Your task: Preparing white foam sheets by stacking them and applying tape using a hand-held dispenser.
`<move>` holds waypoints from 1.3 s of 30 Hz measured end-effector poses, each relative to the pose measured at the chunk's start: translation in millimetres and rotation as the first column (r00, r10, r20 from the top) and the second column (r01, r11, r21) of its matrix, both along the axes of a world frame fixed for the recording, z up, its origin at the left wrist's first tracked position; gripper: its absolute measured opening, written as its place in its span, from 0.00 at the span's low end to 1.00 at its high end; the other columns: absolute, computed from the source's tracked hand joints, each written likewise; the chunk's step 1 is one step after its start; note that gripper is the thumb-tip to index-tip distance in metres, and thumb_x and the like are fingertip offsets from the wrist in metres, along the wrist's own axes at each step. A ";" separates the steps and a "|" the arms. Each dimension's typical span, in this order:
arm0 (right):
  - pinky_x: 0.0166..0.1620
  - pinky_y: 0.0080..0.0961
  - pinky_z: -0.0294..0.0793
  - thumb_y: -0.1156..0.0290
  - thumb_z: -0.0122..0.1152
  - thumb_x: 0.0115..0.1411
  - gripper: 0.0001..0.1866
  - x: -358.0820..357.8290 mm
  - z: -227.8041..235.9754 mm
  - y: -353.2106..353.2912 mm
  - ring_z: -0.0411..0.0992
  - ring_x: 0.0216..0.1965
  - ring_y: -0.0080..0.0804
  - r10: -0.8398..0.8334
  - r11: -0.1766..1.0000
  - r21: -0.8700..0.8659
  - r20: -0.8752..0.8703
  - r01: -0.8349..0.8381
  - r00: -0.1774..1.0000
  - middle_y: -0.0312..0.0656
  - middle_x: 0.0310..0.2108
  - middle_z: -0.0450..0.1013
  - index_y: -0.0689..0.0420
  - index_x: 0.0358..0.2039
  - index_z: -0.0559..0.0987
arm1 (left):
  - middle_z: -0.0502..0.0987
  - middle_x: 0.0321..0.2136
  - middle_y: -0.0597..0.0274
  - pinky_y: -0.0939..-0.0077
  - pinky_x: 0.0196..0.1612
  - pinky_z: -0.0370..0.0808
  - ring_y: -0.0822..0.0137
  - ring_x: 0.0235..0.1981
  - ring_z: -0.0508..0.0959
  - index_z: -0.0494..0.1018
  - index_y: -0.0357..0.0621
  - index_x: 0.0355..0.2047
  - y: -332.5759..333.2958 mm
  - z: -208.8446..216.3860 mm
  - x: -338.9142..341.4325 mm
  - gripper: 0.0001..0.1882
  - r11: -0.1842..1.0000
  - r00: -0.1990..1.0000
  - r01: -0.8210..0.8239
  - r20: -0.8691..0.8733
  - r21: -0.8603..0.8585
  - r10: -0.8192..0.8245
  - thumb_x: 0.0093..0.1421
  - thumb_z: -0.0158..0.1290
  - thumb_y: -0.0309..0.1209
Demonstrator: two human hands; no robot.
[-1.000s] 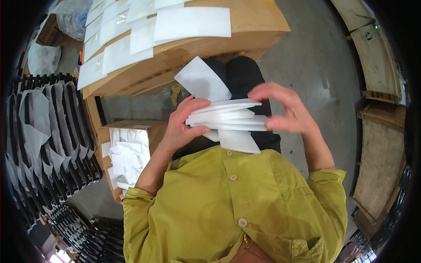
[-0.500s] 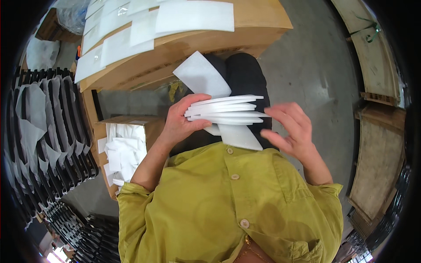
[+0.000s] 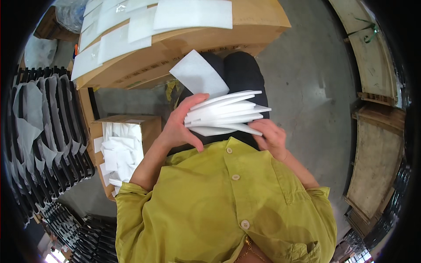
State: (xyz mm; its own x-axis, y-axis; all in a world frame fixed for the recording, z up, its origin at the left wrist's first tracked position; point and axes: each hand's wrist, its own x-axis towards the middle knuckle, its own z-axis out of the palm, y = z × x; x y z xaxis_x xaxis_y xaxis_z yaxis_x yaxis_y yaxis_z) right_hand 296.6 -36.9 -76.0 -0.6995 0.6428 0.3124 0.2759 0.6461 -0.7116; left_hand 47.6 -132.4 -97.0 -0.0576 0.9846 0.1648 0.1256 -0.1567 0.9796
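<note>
A fanned stack of white foam sheets (image 3: 223, 111) lies across my lap between both hands. My left hand (image 3: 182, 125) holds the stack's left edge, fingers behind the far side and the thumb lifted off toward me. With finger and thumb, my right hand (image 3: 269, 136) pinches the right end of the nearest sheet (image 3: 243, 128), which angles away from the others. Beyond the stack, a separate foam sheet (image 3: 199, 74) rests slanted over my dark trouser legs. The lower edges of some sheets are hidden among the others.
A large cardboard box (image 3: 184, 48) ahead carries rows of white foam sheets (image 3: 193, 15). At my left stands an open carton (image 3: 151, 131) full of white pieces (image 3: 120, 153). Black frames with grey wrapping (image 3: 48, 127) stack farther left. Wooden crates (image 3: 377, 158) stand at the right.
My right hand has moved left and taken the end of the nearest sheet. The stack has fanned wider, and my left thumb has come off its near side.
</note>
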 end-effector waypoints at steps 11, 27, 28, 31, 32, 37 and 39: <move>0.33 0.18 0.69 0.67 0.61 0.48 0.17 -105.8 0.7 98.2 0.70 0.29 0.22 0.199 0.969 -0.210 0.329 -0.134 0.923 0.40 0.28 0.73 0.63 0.37 0.73 | 0.69 0.45 0.60 0.73 0.48 0.67 0.62 0.46 0.69 0.66 0.46 0.46 -10.4 -5.2 7.6 0.31 0.995 0.974 -0.082 -0.215 -0.053 0.069 0.38 0.62 0.26; 0.42 0.25 0.66 0.69 0.49 0.56 0.14 -79.7 35.6 103.8 0.68 0.39 0.35 0.492 0.849 -0.291 0.129 -0.441 0.861 0.43 0.40 0.69 0.59 0.43 0.72 | 0.57 0.53 0.52 0.72 0.51 0.63 0.64 0.52 0.62 0.52 0.44 0.53 6.8 -18.2 6.5 0.44 0.985 0.987 -0.160 0.018 0.071 0.159 0.36 0.63 0.22; 0.42 0.25 0.66 0.69 0.49 0.56 0.14 -68.1 31.5 105.3 0.68 0.39 0.35 0.488 0.851 -0.290 0.132 -0.437 0.863 0.43 0.40 0.69 0.59 0.43 0.72 | 0.57 0.53 0.52 0.72 0.51 0.63 0.64 0.52 0.62 0.52 0.44 0.53 8.4 -13.3 8.0 0.44 0.985 0.988 -0.156 0.020 0.072 0.155 0.36 0.63 0.22; 0.59 0.31 0.47 0.46 0.48 0.54 0.40 -32.1 24.5 90.4 0.53 0.58 0.37 0.209 0.681 -0.682 -0.167 -0.266 0.964 0.49 0.56 0.56 0.62 0.58 0.53 | 0.57 0.54 0.52 0.70 0.54 0.60 0.61 0.53 0.61 0.42 0.44 0.59 7.6 -10.7 12.6 0.52 0.981 0.968 -0.196 0.162 0.009 0.192 0.37 0.63 0.23; 0.59 0.31 0.47 0.46 0.48 0.54 0.40 -28.9 20.7 78.5 0.53 0.58 0.37 0.214 0.679 -0.683 -0.169 -0.271 0.962 0.49 0.56 0.56 0.62 0.58 0.53 | 0.57 0.54 0.52 0.70 0.54 0.60 0.61 0.53 0.61 0.42 0.44 0.59 6.7 -11.9 12.1 0.52 0.980 0.967 -0.200 0.159 0.008 0.197 0.37 0.63 0.23; 0.60 0.33 0.41 0.49 0.51 0.51 0.40 -19.8 23.6 51.1 0.45 0.61 0.40 -0.005 0.851 -0.505 -0.284 -0.145 0.959 0.50 0.59 0.50 0.64 0.57 0.54 | 0.55 0.55 0.50 0.68 0.55 0.59 0.59 0.55 0.59 0.42 0.44 0.59 10.1 -5.8 13.3 0.53 0.974 0.974 -0.224 0.030 0.034 0.223 0.36 0.63 0.24; 0.59 0.33 0.45 0.60 0.56 0.51 0.36 -26.9 34.6 48.7 0.48 0.60 0.41 0.020 0.974 -0.217 -0.179 -0.059 0.984 0.51 0.58 0.52 0.63 0.56 0.56 | 0.55 0.55 0.51 0.68 0.54 0.59 0.59 0.55 0.59 0.41 0.44 0.59 9.7 -6.3 13.3 0.53 0.975 0.975 -0.220 0.021 0.030 0.220 0.36 0.63 0.25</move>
